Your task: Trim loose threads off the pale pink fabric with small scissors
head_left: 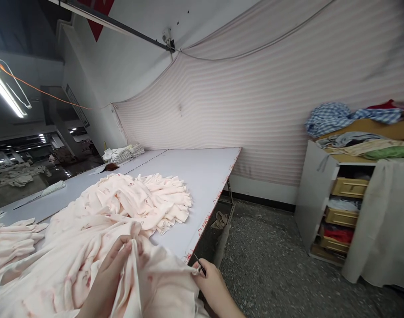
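A pale pink garment point(99, 238) with a faint reddish print lies heaped over the near part of the table. Its ruffled edge point(175, 203) fans out toward the right. My left hand point(120, 256) is closed on a raised fold of this cloth. At the table's right edge, my right hand point(206, 274) is closed too, with a corner of the cloth at its fingertips. A small dark, thin-bladed tool point(200, 266), perhaps thread snips, sits in the same hand, its point toward the upper left. The fingers hide most of it.
The light table point(208, 176) has an edge marked in red. Folded white cloths point(122, 152) are stacked at its far end. More pink ruffled cloth point(13, 240) lies left. A cabinet point(316, 198) with yellow drawers and piled fabric stands right. Striped fabric point(221, 106) covers the wall.
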Demonstrator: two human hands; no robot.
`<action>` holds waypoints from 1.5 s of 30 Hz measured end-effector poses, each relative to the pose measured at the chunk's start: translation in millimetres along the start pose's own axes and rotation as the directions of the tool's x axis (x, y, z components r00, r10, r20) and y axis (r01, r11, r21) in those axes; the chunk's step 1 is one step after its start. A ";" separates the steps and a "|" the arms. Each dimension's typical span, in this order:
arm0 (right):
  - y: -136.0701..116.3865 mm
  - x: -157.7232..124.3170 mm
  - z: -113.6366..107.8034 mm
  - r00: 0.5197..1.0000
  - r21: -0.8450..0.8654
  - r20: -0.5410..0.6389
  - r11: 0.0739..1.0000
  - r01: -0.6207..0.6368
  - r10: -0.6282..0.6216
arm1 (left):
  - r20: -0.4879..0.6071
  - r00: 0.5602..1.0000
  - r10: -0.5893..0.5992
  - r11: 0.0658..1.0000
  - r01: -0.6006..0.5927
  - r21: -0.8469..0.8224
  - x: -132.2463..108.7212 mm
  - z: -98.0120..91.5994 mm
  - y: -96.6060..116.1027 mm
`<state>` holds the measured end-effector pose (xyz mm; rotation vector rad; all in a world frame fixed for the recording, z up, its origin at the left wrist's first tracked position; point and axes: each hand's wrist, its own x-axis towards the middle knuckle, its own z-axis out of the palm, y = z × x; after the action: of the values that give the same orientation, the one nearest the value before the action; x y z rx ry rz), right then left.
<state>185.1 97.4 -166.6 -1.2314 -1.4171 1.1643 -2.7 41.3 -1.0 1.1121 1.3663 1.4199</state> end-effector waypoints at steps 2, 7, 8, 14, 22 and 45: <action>-14.2 -2.0 -0.2 0.998 0.046 0.033 0.997 0.054 -0.055 | 0.055 0.997 0.050 0.993 -0.056 0.100 -2.1 -0.1 0.8; -46.2 -12.5 -1.6 0.980 0.096 0.109 0.983 0.156 -0.166 | 0.424 0.897 0.126 0.506 -0.426 0.750 -5.7 17.5 -29.2; -49.2 -14.4 -1.9 0.973 0.078 0.118 0.979 0.189 -0.197 | 0.470 0.875 0.117 0.418 -0.473 0.776 -5.6 20.9 -37.6; -56.6 -21.9 -4.2 0.928 -0.094 0.101 0.925 0.368 -0.359 | 0.395 0.724 0.566 0.401 -0.660 0.635 -6.2 16.4 -63.8; -77.6 -28.1 -31.8 0.913 -0.097 0.300 0.944 0.315 -0.274 | 0.568 0.604 0.559 0.261 -0.779 0.570 -11.4 -3.8 -59.5; -89.2 -28.6 -19.5 0.926 -0.206 0.320 0.939 0.276 -0.202 | 0.627 0.541 0.561 0.098 -0.795 0.599 -6.1 -7.7 -52.1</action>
<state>194.0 65.3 -76.9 -1.0377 -1.9303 1.0517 -8.8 35.6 -53.4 2.8722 1.4062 0.9870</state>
